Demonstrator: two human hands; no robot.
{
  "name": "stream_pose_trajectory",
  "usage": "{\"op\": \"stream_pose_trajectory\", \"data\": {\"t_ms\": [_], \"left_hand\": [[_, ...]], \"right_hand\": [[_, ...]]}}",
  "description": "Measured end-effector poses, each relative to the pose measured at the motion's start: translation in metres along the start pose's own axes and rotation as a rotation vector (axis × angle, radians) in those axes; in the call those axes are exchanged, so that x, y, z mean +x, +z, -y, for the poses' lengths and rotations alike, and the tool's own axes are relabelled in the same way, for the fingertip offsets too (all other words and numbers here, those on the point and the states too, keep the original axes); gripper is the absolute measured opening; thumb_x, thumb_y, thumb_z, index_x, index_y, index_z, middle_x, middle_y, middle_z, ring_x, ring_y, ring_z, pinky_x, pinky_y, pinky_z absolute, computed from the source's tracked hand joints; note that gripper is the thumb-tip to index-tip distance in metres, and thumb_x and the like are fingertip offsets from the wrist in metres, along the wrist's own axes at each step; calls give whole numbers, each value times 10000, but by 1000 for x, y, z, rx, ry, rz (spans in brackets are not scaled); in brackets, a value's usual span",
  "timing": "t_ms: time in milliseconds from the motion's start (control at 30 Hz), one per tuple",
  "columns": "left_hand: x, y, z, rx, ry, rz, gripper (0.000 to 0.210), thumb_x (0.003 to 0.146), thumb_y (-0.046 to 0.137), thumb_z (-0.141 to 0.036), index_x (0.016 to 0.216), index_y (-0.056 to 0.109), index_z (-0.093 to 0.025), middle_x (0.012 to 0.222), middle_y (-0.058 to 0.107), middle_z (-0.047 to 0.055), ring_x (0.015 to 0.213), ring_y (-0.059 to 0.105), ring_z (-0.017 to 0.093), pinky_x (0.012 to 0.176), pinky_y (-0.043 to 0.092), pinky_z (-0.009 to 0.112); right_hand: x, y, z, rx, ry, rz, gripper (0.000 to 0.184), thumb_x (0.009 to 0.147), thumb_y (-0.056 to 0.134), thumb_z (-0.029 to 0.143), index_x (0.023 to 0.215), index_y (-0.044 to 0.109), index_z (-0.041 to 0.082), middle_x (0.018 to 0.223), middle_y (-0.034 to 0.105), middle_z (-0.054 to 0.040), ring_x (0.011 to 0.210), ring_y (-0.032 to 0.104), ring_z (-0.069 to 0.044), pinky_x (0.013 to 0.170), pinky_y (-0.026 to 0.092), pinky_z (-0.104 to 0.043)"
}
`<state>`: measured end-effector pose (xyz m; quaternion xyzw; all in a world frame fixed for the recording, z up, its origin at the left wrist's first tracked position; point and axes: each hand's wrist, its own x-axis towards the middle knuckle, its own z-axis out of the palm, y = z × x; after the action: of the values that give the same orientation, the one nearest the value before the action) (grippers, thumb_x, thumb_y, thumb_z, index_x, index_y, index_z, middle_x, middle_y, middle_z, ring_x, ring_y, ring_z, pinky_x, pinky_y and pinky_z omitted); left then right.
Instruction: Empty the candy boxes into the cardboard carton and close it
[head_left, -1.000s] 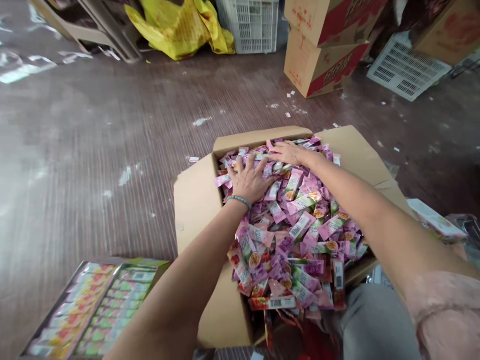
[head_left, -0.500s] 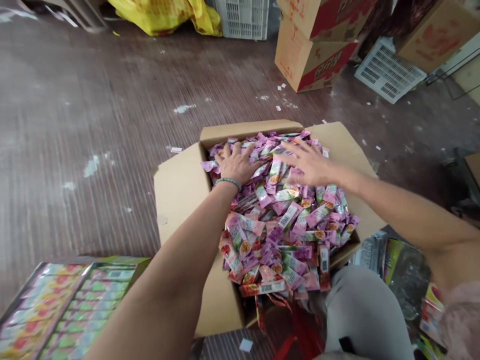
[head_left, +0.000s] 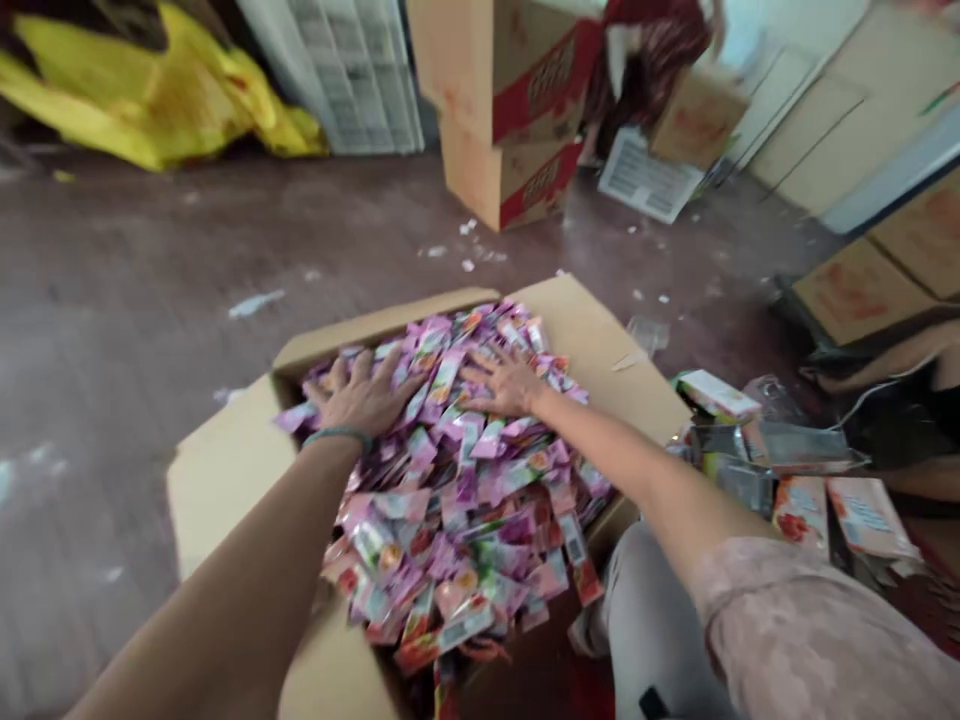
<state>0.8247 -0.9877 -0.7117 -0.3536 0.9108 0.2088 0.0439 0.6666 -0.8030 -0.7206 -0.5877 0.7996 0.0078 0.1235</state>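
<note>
An open cardboard box point(head_left: 232, 475) stands on the floor in front of me, heaped with small pink and purple sachets point(head_left: 480, 470). My left hand point(head_left: 364, 393) lies spread on the sachets near the far left corner, a beaded bracelet point(head_left: 339, 434) round its wrist. Toward the far right side, my right hand point(head_left: 504, 382) rests on the heap with fingers apart. Neither hand grips a sachet. At the near side, several sachets hang over the box's edge, with red-orange ones among them. Motion blurs the print on the packets.
Stacked cartons point(head_left: 517, 130) stand beyond the box, with a white crate point(head_left: 352, 75) and a yellow bag point(head_left: 157, 95) to their left. At right lie product boxes point(head_left: 802, 515) and clear packaging. Another person's arm point(head_left: 892, 362) reaches in at the right edge. Paper scraps litter the floor.
The view has swung right, so the box sits further left and lower. My right hand, previously blurred, now lies flat on the sachets. My left hand stays spread on the heap.
</note>
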Motion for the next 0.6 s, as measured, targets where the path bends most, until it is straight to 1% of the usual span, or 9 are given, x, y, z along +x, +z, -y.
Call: {"op": "stream_pose_trajectory", "data": {"t_ms": [67,133,200,233,300,367,433,500,600], "left_hand": [[-6,-16,-5,-16,-39,47,761,1070,366,-646,1737,362,-280,1843,226,132,1682,137,487,1265,106,823],[-22,-31,-9,-25,-49,44,754,1078,362,-602,1749,329,-261,1844,219,131,1690,141,459,1288,129,786],[-54,-35,-12,-15,-19,-27,738,1084,369,-549,1747,336,-225,1830,251,162,1694,167,423,1309,138,747],[-75,-31,-15,-3,4,-91,729,1087,370,-529,1741,350,-209,1818,275,180,1694,184,407,1318,135,730],[-124,-9,-23,32,69,-240,725,1087,384,-544,1724,393,-196,1800,310,204,1691,209,390,1332,108,711],[-174,28,-35,67,154,-307,770,1055,470,-609,1712,428,-210,1803,294,214,1693,203,399,1340,81,699],[-214,66,-49,114,262,-229,848,958,662,-647,1678,496,-231,1811,270,211,1689,189,442,1334,50,722],[-237,92,-62,141,306,-102,909,864,803,-638,1646,548,-252,1809,268,214,1684,185,470,1331,52,736],[-233,108,-69,132,282,7,894,869,789,-685,1645,552,-310,1834,190,194,1694,108,486,1312,44,775]], "right_hand": [[-5,-13,2,0,-4,28,739,1076,584,673,1698,448,297,1815,273,-65,1666,223,-440,1348,203,-692],[-13,-26,6,0,10,37,748,1070,608,661,1702,439,297,1813,276,-58,1660,247,-430,1354,225,-650],[-28,-38,11,9,43,1,739,1062,624,653,1693,457,306,1812,279,-58,1647,290,-425,1354,242,-640],[-38,-41,15,17,59,-42,726,1062,623,645,1687,469,309,1809,287,-65,1639,312,-425,1351,250,-649],[-65,-41,23,33,64,-154,716,1053,633,635,1676,492,310,1796,313,-92,1629,335,-439,1332,266,-698],[-98,-31,30,43,20,-250,736,1027,656,658,1666,507,324,1788,330,-104,1631,327,-452,1318,276,-730],[-130,-13,37,37,-34,-273,760,983,695,702,1638,547,345,1788,335,-91,1638,306,-460,1320,278,-723],[-155,7,40,21,-68,-255,707,1001,680,692,1610,581,348,1792,338,-72,1642,295,-449,1332,260,-700],[-168,34,39,10,-43,-203,558,1100,580,564,1613,560,346,1800,322,-71,1650,268,-421,1315,188,-759]]}}
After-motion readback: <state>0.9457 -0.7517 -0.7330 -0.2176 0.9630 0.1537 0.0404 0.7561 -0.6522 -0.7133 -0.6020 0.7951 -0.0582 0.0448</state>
